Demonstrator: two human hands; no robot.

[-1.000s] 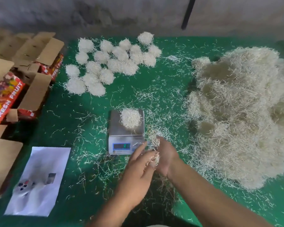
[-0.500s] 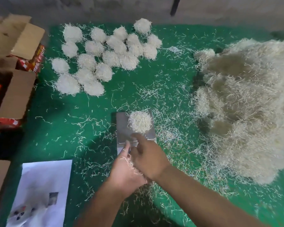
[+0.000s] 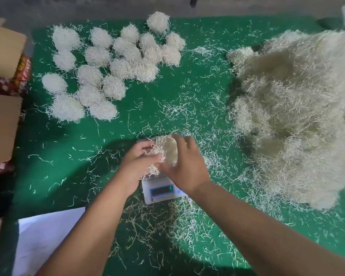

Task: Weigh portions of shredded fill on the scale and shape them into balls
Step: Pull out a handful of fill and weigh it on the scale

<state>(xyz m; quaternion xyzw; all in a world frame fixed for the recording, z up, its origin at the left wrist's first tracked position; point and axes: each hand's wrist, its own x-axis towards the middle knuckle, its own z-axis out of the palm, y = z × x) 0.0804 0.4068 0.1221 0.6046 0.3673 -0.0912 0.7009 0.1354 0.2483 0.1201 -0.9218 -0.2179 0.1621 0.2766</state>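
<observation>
A small white scale (image 3: pixel 161 191) with a dark display sits on the green table (image 3: pixel 54 156), its platform mostly hidden by my hands. A pale portion of shredded fill (image 3: pixel 166 149) lies on it. My left hand (image 3: pixel 136 164) cups the portion from the left, fingers curled round it. From the right, my right hand (image 3: pixel 184 162) closes on the same clump. Several finished fill balls (image 3: pixel 108 66) lie grouped at the back left. A big loose heap of shredded fill (image 3: pixel 299 116) covers the right side.
Open cardboard boxes (image 3: pixel 2 108) with red printed sides line the left edge. A white paper sheet (image 3: pixel 48 234) lies at the near left. Loose shreds are scattered across the table, thickest around the scale.
Both hands have moved forward from in front of the scale onto its platform and now close round the portion lying there. The camera has tilted nearer the table.
</observation>
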